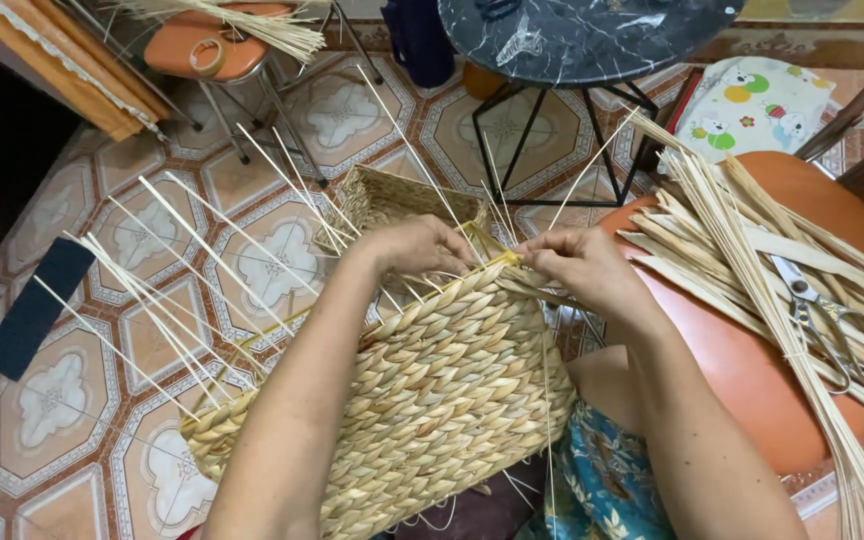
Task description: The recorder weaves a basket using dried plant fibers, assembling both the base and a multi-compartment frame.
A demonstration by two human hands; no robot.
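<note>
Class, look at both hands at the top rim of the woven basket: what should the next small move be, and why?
Probably pull the strand snug with the right hand and tuck it behind the next thin upright stake. Both hands pinch the weave at the rim of the basket; the left hand steadies it, and bare stakes stand above the rim.

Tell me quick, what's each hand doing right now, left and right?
Left hand: closed, fingers curled onto the woven basket rim.
Right hand: closed, pinching a flat straw strand at the same rim.
</note>
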